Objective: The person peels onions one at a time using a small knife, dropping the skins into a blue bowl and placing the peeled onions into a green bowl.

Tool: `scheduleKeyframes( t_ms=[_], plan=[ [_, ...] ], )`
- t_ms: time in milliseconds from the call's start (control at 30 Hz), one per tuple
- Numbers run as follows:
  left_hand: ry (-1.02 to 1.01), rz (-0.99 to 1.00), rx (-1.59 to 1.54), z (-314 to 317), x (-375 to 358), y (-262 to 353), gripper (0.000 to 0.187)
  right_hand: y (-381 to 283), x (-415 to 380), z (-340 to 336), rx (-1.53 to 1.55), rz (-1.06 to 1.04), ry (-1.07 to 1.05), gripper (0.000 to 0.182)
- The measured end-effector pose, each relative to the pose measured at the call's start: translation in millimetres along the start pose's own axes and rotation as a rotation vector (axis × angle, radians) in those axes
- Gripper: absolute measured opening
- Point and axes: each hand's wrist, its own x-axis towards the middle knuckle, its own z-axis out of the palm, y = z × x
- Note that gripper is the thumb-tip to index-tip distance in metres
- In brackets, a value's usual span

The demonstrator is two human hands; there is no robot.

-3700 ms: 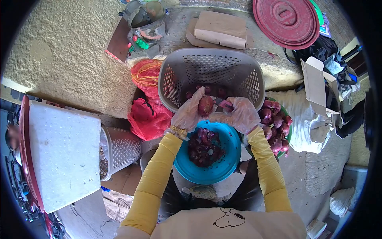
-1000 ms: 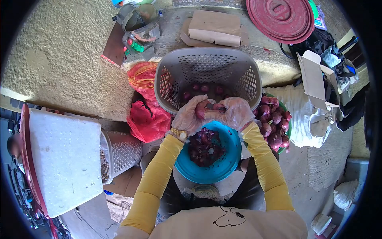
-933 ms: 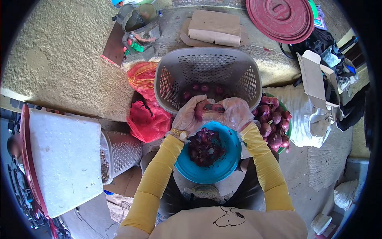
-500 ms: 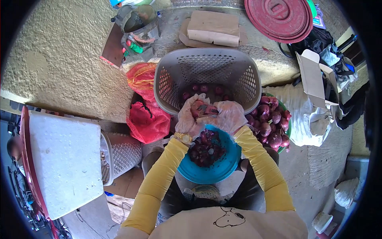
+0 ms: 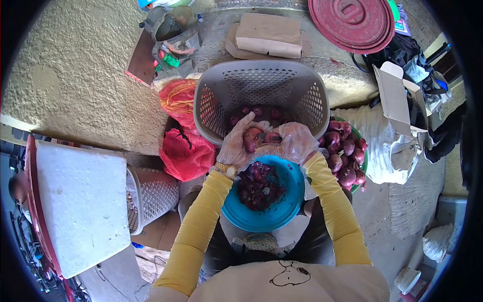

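- Both hands wear thin clear gloves and meet just above the near rim of the grey basket [image 5: 261, 83].
- Left hand [image 5: 235, 147]: fingers curled around a red onion [image 5: 251, 138], index finger raised along its far side; a gold watch [image 5: 224, 170] sits at the wrist.
- Right hand [image 5: 296, 143]: closed, pressed against the onion's right side. A small dark object shows between the 2 hands at the onion; cannot tell what it is.
- Onion position: held in the air between the hands, over the gap between the grey basket and the blue bowl [image 5: 282, 211].
- Blue bowl lies directly below the hands, toward the body; it holds a heap of dark purple peelings [image 5: 257, 186].
- Grey basket, beyond the hands, has several onions at its bottom.
- Green basin [image 5: 363, 166], just right of the right hand, is piled with unpeeled red onions [image 5: 344, 153].
- Red mesh sacks [image 5: 183, 136] lie left of the left hand.
- White foam box [image 5: 80, 201] is well apart, far to the left.
- Red lids [image 5: 354, 22] are far beyond the right hand.
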Motion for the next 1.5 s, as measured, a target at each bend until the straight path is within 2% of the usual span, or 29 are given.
scheduleKeyframes(
  t_ms=[67,100,167,200,267,400,467,500,567,600,667,700,767,800,867,900,967,1000,1067,1100,1167,1200,1333,1367,1433,1500],
  plan=[
    [0.093,0.308,0.287,12.8,-9.0,-14.3,0.018,9.8,-0.2,12.4,-0.190,-0.011,-0.014,0.059],
    [0.094,0.308,0.287,4.8,-2.8,-13.7,0.018,7.3,0.1,12.7,-0.190,-0.012,-0.015,0.059],
    [-0.128,0.068,-0.172,-17.5,15.4,-12.1,0.013,-2.9,1.4,13.4,-0.254,0.078,-0.037,0.062],
    [-0.127,0.065,-0.173,-17.7,16.0,-13.9,0.013,-7.2,0.0,14.6,-0.253,0.081,-0.037,0.062],
    [-0.014,0.175,-0.206,-17.3,17.8,-17.1,0.016,-15.2,-1.6,17.8,-0.067,0.049,0.121,0.068],
    [-0.025,0.280,-0.240,-20.9,18.4,-19.1,0.019,-19.9,0.8,38.2,-0.120,0.120,0.126,0.071],
    [-0.005,0.401,-0.243,-19.5,18.1,-20.7,0.022,-29.7,-0.4,35.9,-0.022,0.191,0.122,0.075],
    [-0.004,0.400,-0.244,-17.0,16.7,-22.1,0.022,-29.0,-0.9,36.8,-0.022,0.192,0.121,0.075],
    [0.127,0.455,-0.188,-11.4,14.4,-23.5,0.023,-25.8,-0.3,40.2,0.052,0.189,0.133,0.076],
    [0.127,0.454,-0.187,-14.2,15.2,-21.6,0.023,-21.4,0.4,40.5,0.053,0.190,0.134,0.076],
    [-0.076,0.338,-0.025,-21.9,17.8,-12.9,0.021,-7.0,2.3,35.7,0.116,0.173,0.017,0.073],
    [-0.076,0.339,-0.024,-16.3,14.5,-8.0,0.021,-4.2,2.8,30.1,0.117,0.172,0.017,0.073],
    [0.088,0.097,-0.001,6.8,3.7,0.9,0.034,-3.1,2.6,13.6,0.078,0.068,0.007,0.070],
    [0.087,0.096,-0.002,11.3,-2.1,-0.9,0.034,-3.0,0.9,8.3,0.071,0.075,-0.015,0.064],
    [-0.026,0.281,0.300,14.2,-14.1,-6.8,0.039,-7.2,0.9,1.7,-0.024,0.054,-0.039,0.062],
    [-0.024,0.283,0.301,10.4,-11.9,-8.0,0.039,-8.5,1.6,1.2,-0.119,0.031,-0.063,0.060],
    [0.112,0.352,0.413,-6.6,1.8,-14.7,0.026,-10.0,1.2,2.9,-0.160,0.027,-0.049,0.059],
    [0.112,0.354,0.412,-19.7,11.9,-16.1,0.026,-10.9,1.2,3.5,-0.203,0.023,-0.034,0.057],
    [0.128,0.349,0.338,-41.8,29.5,-17.3,0.025,-12.3,0.6,6.3,-0.179,0.031,-0.006,0.059],
    [0.127,0.347,0.338,-34.0,25.1,-16.3,0.025,-12.6,-0.1,8.1,-0.156,0.039,0.021,0.061],
    [0.075,0.201,0.085,-9.6,10.8,-11.9,0.026,-9.4,-0.7,17.9,-0.138,0.030,0.057,0.064],
    [0.075,0.201,0.086,-10.9,12.2,-12.0,0.026,-10.5,-0.4,20.9,-0.121,0.020,0.093,0.067],
    [0.032,0.419,-0.012,-13.4,17.0,-16.5,0.027,-23.3,0.0,31.5,-0.176,0.093,0.071,0.067],
    [0.010,0.494,-0.067,-13.3,16.5,-17.5,0.027,-22.6,-1.0,38.6,-0.112,0.109,0.115,0.068],
    [0.021,0.522,-0.050,-10.5,13.7,-18.4,0.026,-20.4,-0.9,44.9,-0.048,0.126,0.160,0.069],
    [0.031,0.548,-0.035,-9.6,13.3,-17.3,0.026,-18.2,0.5,45.7,0.054,0.158,0.107,0.066]
  ],
)
